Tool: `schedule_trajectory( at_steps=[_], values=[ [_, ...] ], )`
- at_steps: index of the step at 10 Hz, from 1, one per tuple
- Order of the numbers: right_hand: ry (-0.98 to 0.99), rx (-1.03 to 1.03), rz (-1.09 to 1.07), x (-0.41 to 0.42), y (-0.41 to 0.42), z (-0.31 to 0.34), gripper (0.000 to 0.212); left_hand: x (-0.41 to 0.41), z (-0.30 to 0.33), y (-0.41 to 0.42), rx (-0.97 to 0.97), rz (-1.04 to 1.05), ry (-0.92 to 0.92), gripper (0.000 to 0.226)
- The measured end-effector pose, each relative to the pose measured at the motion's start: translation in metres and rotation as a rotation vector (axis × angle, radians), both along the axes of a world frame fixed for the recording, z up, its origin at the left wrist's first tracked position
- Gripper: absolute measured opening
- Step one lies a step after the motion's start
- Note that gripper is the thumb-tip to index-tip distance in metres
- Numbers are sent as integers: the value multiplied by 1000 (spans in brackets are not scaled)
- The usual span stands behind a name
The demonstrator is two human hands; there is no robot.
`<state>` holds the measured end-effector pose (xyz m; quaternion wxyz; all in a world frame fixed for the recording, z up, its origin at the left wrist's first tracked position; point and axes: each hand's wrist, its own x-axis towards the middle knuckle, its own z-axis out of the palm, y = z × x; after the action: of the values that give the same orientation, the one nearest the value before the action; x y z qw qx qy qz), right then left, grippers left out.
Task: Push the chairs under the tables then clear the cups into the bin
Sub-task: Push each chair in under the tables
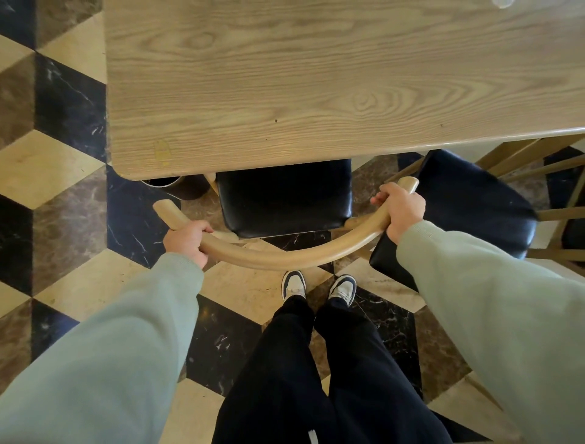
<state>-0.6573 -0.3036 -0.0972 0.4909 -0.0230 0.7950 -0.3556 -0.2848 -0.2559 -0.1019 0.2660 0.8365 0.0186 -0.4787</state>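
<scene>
A wooden chair with a curved backrest rail (pixel 285 258) and a black cushioned seat (pixel 285 199) stands in front of me, its seat partly under the wooden table (pixel 316 79). My left hand (pixel 186 239) grips the left part of the rail. My right hand (pixel 400 210) grips the rail near its right end. A clear cup (pixel 503 3) shows only as a sliver at the table's far right edge.
A second chair with a black seat (pixel 468 206) stands angled out to the right, close to my right arm. A dark round table base (pixel 177 187) sits under the table's left corner. My feet (pixel 316 286) stand on a checkered marble floor (pixel 63 190).
</scene>
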Motion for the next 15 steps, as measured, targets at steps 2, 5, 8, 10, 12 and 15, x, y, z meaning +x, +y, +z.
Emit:
schedule_trajectory(
  at_steps=[2, 5, 8, 10, 12, 15],
  values=[
    [-14, 116, 166, -3, 6, 19, 37, 8, 8, 1, -6, -62, 116, 56],
    [-62, 58, 312, -31, 55, 47, 42, -17, 31, 19, -53, -67, 135, 78],
    [-43, -33, 309, -111, 127, 71, 46, -163, 68, 89, -35, -145, 232, 78],
    [-74, -65, 184, -191, 201, 90, 46, -284, 90, 107, -38, -389, 342, 90],
    [-114, -27, 114, -271, 278, 108, 44, -398, 99, 128, -66, -731, 318, 77],
    [-6, -125, -128, -377, 341, 109, 8, -534, 96, 148, -54, -1053, 320, 32]
  ],
)
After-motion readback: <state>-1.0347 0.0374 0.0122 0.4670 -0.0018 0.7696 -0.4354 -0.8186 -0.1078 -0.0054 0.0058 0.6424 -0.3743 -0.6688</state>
